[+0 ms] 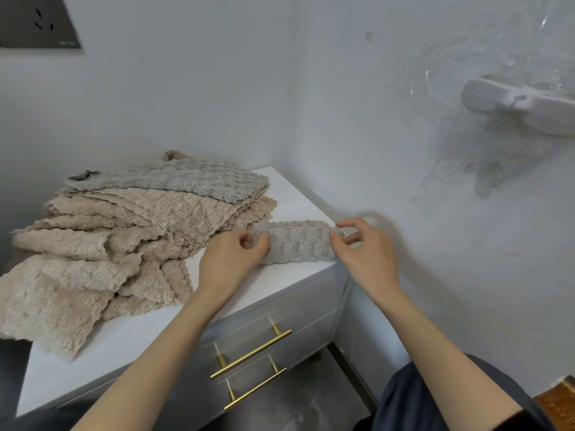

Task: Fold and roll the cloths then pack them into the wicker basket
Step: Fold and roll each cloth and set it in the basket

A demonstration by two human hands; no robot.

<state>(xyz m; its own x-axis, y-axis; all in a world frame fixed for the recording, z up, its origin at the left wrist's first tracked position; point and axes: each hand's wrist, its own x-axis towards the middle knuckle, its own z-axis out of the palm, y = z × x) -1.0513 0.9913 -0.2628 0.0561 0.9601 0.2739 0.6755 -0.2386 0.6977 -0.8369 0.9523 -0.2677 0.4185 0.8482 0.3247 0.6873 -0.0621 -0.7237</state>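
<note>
Progress: you look early in the task, with one cloth rolled, a heap not yet folded, and nothing seen packed.
Grey roll: the grey roll [298,241] lies on the white bench [280,276] at its right near corner, just beside the heap, stretched lengthwise between your hands.
Left hand: your left hand [236,256] is curled round the roll's left end, thumb and fingertips pinching the cloth.
Right hand: your right hand [364,250] pinches the roll's right end between thumb and forefinger. It is a little blurred, so the other fingers are hard to read.
Step in hand: by my reading you are tightening or squaring the roll's ends before lifting it. The roll looks even along its length.
Heap: the beige cloths [109,244] lie loose and overlapping across the left of the bench, some hanging over its near left edge. The layers hide how many there are.
Top cloth: a flat grey cloth [174,178] rests on the back of the heap, unrolled.
Basket: no wicker basket shows plainly. A brown woven-looking corner [557,402] sits at the bottom right edge, and I cannot tell whether that is it.
Left to do: pack this roll, then fold, roll and pack every cloth in the heap.
</note>
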